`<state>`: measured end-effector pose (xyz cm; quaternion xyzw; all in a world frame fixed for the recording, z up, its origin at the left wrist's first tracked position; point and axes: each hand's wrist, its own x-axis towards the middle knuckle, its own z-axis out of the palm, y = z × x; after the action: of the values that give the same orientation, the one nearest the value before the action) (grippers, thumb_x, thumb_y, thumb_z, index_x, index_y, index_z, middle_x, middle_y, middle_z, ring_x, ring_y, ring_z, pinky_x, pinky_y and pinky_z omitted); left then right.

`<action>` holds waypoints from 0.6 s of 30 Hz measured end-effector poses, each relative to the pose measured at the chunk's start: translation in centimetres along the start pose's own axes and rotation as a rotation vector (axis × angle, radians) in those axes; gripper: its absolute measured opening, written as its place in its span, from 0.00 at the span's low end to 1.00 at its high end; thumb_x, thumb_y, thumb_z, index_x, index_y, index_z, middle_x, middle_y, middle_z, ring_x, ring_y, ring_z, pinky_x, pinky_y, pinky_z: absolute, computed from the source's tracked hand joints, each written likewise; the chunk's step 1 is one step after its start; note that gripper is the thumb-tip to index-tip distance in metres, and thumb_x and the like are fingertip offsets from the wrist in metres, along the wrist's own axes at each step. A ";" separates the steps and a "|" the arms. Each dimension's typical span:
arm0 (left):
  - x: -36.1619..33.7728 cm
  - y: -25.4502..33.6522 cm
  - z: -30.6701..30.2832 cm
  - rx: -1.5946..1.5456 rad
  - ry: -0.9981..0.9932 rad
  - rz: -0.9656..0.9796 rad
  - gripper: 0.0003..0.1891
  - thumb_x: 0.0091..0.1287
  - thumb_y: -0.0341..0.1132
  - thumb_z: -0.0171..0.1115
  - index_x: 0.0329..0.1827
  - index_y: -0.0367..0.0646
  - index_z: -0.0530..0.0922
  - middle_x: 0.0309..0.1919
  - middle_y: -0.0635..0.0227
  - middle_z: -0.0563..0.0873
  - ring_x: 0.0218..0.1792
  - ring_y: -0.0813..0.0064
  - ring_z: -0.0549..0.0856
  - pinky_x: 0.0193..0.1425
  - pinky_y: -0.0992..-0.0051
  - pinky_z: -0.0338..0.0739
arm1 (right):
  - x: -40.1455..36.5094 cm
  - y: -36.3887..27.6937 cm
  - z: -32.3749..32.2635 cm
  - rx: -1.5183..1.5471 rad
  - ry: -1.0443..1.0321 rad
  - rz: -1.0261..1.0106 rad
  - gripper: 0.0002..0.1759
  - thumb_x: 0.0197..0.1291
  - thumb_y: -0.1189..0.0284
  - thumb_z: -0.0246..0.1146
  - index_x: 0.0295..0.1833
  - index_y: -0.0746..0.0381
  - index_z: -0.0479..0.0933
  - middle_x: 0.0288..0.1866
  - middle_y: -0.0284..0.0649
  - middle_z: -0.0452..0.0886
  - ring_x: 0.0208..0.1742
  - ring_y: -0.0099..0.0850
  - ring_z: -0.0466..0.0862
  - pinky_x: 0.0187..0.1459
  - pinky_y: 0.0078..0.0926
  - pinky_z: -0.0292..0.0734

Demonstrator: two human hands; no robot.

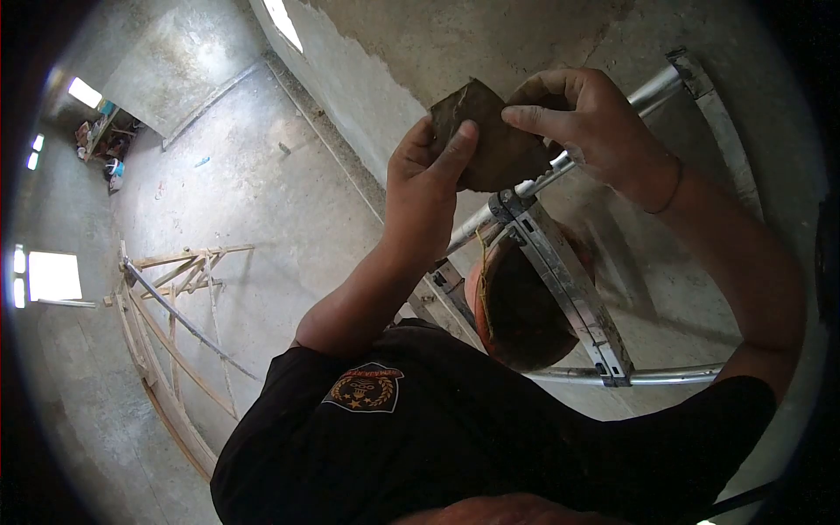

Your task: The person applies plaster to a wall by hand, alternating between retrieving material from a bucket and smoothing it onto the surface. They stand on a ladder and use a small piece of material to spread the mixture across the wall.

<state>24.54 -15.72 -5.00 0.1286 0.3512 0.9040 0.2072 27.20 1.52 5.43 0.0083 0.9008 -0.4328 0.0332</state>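
Bare grey concrete floor (254, 175), dusty. Rough unpainted plaster wall (376, 96) beside it. Bright window openings (52, 276) at left, another at top; daylight only. Wooden trestle frame (175, 297) on the floor by the left wall. Clutter pile (105, 144) in far corner.

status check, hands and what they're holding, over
Left hand and right hand both gripping dark flat slab. Slab held up over orange bucket. Metal frame crosses between them.
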 end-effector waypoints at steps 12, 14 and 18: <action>-0.2 -0.6 -0.6 -0.057 0.020 -0.023 0.14 0.72 0.33 0.61 0.54 0.37 0.70 0.40 0.58 0.87 0.40 0.70 0.88 0.43 0.74 0.84 | -0.5 -0.7 0.2 0.031 -0.116 0.063 0.23 0.60 0.64 0.69 0.48 0.76 0.78 0.38 0.51 0.85 0.39 0.30 0.88 0.42 0.26 0.86; -0.5 -0.5 -0.1 -0.010 0.099 0.036 0.13 0.71 0.32 0.62 0.53 0.37 0.70 0.39 0.60 0.87 0.39 0.73 0.87 0.39 0.75 0.84 | -0.2 0.2 0.2 0.083 -0.101 0.018 0.23 0.60 0.64 0.69 0.48 0.76 0.78 0.39 0.51 0.85 0.39 0.30 0.88 0.43 0.26 0.85; -0.5 -1.1 -1.2 0.075 0.065 0.124 0.13 0.70 0.31 0.64 0.51 0.38 0.72 0.37 0.63 0.85 0.38 0.76 0.86 0.38 0.76 0.83 | -0.1 0.0 0.0 0.130 -0.046 -0.030 0.23 0.60 0.64 0.68 0.48 0.76 0.78 0.39 0.50 0.85 0.38 0.31 0.88 0.44 0.25 0.85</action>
<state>24.83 -15.95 -6.68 0.1283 0.3829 0.9049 0.1342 27.30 1.46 5.45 -0.0131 0.8698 -0.4910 0.0467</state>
